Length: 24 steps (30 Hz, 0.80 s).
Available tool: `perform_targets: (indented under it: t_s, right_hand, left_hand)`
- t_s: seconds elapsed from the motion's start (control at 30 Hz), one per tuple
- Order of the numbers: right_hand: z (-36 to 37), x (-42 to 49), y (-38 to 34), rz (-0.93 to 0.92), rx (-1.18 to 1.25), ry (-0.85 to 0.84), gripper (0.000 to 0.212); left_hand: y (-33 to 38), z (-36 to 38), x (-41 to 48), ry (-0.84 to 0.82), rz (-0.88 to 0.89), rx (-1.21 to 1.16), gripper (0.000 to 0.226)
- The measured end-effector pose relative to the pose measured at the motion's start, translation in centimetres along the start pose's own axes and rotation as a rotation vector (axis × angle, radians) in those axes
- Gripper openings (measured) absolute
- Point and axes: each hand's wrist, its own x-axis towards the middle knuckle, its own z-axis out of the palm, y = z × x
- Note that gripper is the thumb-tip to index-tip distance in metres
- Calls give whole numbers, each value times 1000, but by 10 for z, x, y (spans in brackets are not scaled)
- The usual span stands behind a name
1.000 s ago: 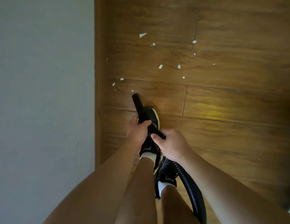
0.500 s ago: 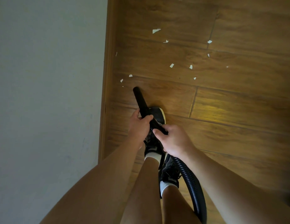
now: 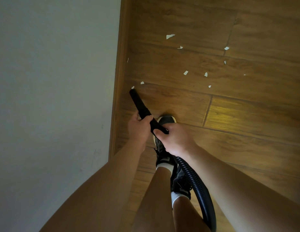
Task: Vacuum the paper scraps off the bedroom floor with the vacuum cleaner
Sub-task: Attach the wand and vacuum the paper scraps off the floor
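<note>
A black vacuum nozzle tube [image 3: 139, 104] slants up and left over the wooden floor [image 3: 238, 114]. My left hand [image 3: 139, 129] grips the tube at its middle. My right hand [image 3: 175, 139] grips its rear end, where the ribbed black hose [image 3: 198, 186] joins. The hose curves down to the bottom edge. The nozzle tip [image 3: 131, 92] sits right beside a small white paper scrap [image 3: 132, 87]. Another scrap [image 3: 142, 82] lies just beyond it. Several more white scraps [image 3: 185, 72] are scattered farther up and to the right, the largest [image 3: 170, 36] near the top.
A pale wall [image 3: 53, 97] fills the left side, ending in a wooden skirting board [image 3: 118, 97] close to the nozzle. My feet in black shoes [image 3: 164, 148] stand under my hands. Bare planks stretch to the right.
The nozzle tip has swung left toward the skirting board and reached the scrap there. The scrap that lay just above the tip a second ago is gone. Both hands keep their grip.
</note>
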Motion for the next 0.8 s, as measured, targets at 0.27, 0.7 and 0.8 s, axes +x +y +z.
perform_targets:
  t_s: [0.27,0.7,0.8]
  right_hand:
    - [-6,6,-6,-12,23,8,34]
    - [-28,-5,-17,35,119,58,35]
    - [-31,1,-24,29,131,58,33]
  left_hand:
    - [11,5,8,-11,30,19,47]
    - [33,20,4,-70,34,38,49]
    - [41,19,9,-60,47,23,51]
